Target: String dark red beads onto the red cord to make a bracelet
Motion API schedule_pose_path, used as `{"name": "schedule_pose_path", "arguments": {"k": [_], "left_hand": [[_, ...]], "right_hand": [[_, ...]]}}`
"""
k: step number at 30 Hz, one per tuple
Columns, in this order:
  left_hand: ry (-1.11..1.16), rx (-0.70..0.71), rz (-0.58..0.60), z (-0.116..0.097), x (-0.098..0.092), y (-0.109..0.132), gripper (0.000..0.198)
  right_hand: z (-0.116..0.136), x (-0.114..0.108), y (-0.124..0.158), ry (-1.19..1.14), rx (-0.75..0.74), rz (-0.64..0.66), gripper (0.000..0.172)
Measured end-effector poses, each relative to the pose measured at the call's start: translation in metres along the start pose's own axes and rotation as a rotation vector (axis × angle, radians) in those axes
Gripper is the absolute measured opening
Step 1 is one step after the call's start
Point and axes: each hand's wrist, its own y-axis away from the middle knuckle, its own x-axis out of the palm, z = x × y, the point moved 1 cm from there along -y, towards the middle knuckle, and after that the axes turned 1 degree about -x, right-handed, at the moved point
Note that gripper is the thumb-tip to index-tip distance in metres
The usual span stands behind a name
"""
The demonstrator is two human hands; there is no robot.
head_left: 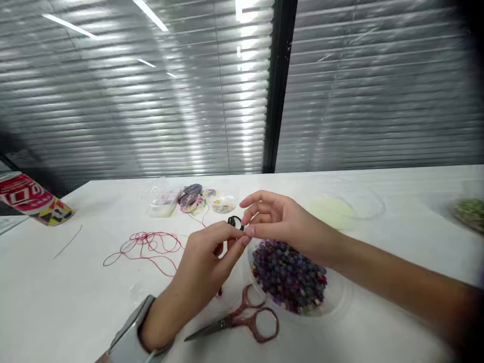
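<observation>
Small black ring (236, 222) stood on edge above the counter (68, 287), long axis near level, dipping slightly rightward. Left hand (204, 264) and right hand (282, 222) pinched its lower right edge narrowly between fingertips, just above a clear dish (342, 295) of purple beads (287, 277).

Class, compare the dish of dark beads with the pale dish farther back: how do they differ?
The near dish is heaped with dark purple and red beads, while the far dish holds only a pale green patch. The near dish sits beside the scissors; the far dish lies farther back. Both are round, clear dishes on the white table.
</observation>
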Motion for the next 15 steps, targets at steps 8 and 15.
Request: {"name": "schedule_pose_path", "arguments": {"k": [8, 15], "left_hand": [[-0.154, 0.045, -0.054, 0.0043, -0.0016, 0.0019, 0.011], [-0.230, 0.096, -0.062, 0.0039, -0.0017, 0.0008, 0.014]], "right_hand": [[0.0019, -0.0011, 0.0020, 0.057, 0.043, -0.074, 0.039], [0.0020, -0.0010, 0.0023, 0.076, 0.051, -0.078, 0.038]]}}
